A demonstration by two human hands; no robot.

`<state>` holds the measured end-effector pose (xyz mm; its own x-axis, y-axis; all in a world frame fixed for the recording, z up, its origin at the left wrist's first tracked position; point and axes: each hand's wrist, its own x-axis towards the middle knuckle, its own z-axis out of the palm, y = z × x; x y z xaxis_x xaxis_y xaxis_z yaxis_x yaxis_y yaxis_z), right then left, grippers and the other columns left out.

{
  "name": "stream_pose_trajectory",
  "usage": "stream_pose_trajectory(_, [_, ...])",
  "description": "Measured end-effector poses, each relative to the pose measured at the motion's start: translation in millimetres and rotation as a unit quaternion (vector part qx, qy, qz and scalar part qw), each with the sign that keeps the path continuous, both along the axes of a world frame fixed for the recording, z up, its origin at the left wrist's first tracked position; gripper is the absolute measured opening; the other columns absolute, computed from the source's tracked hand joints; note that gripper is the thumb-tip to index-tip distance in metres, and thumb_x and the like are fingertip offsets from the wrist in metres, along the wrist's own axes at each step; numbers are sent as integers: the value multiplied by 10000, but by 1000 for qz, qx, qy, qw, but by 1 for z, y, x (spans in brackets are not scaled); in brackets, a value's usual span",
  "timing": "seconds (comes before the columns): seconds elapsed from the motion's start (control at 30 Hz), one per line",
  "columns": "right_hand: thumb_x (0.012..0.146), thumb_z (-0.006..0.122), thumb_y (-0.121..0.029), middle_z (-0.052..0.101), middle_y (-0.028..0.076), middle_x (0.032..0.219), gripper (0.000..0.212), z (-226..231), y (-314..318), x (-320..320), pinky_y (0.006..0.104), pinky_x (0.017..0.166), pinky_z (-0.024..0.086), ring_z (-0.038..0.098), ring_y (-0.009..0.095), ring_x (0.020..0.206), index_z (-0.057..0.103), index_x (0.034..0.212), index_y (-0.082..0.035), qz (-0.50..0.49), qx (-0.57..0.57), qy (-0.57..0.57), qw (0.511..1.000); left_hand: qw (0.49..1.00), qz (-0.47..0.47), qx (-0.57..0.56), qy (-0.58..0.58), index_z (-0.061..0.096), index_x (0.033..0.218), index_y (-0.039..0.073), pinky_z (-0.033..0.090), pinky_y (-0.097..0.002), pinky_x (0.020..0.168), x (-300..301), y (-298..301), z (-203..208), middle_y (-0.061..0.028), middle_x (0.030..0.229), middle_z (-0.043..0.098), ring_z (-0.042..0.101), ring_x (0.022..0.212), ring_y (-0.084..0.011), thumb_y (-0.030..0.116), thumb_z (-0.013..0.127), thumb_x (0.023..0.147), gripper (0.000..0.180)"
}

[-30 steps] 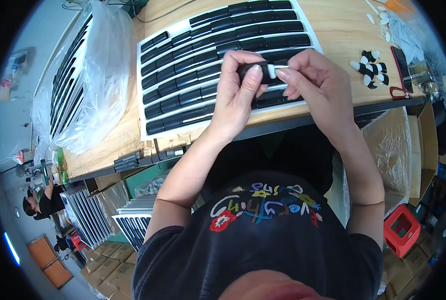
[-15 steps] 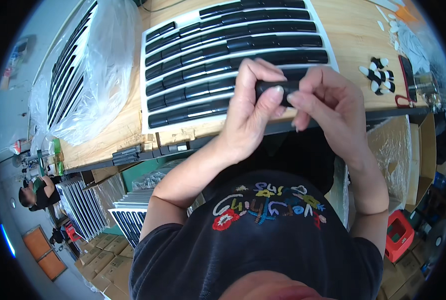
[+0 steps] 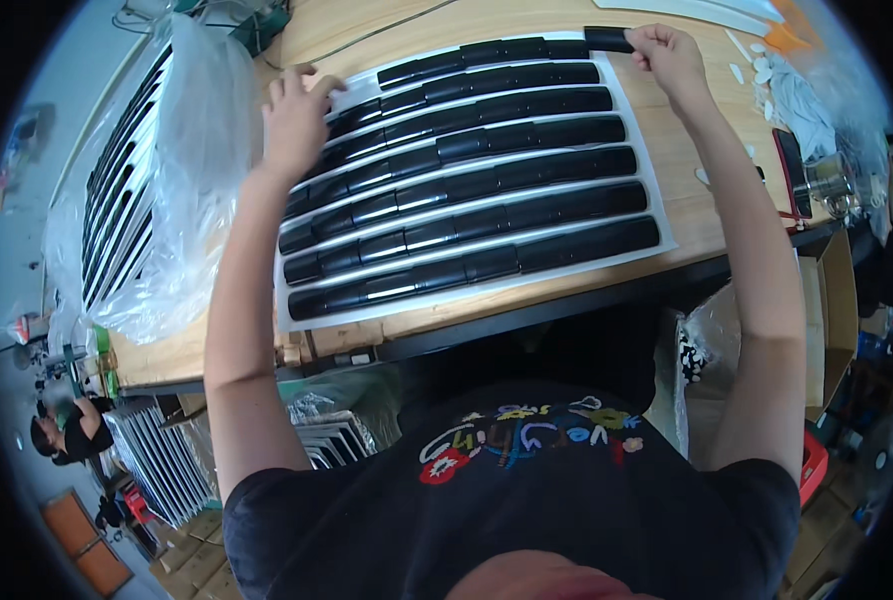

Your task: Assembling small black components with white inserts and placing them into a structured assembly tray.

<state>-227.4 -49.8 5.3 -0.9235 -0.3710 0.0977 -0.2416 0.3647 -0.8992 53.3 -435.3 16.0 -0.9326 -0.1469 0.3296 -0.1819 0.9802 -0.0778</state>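
Note:
A white sheet lies on the wooden table, with several rows of glossy black strips across it. Beyond the sheet's far right corner, my right hand pinches the right end of a short black strip. That strip lines up with the farthest row, its left end meeting the row's end. My left hand is over the sheet's far left edge, fingers spread and holding nothing. It is beside the left ends of the far rows and covers part of them. Whether its fingertips touch the sheet, I cannot tell.
Clear plastic film covers another stack of black-striped sheets at the left. Small white pieces, a grey cloth and a glass jar sit at the right. An open carton stands below the table edge. Another person is far left.
My hands were together over the near right part of the sheet, around a black piece. Now they are apart and farther forward, the left at the far left, the right at the far right.

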Motion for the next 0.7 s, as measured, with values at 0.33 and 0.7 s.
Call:
stream_pose_trajectory(0.33, [930, 640, -165, 605, -2, 664, 204, -51, 2, -51, 212, 544, 433, 515, 54, 575, 673, 792, -19, 33, 31, -67, 997, 994, -64, 73, -54, 560, 1025, 109, 430, -475, 800, -20, -42, -11, -97, 1020, 569, 536, 1006, -340, 66, 600, 877, 160])
stream_pose_trajectory(0.7, [854, 615, -121, 646, 210, 779, 163, 21, 42, 67, 445, 716, 493, 613, 350, 742, 666, 803, 24, -39, 75, 416, 905, 767, -63, 603, 208, 517, 1112, 30, 497, -271, 752, 47, 96, 29, -81, 1006, 614, 602, 845, -144, -9, 670, 902, 263])
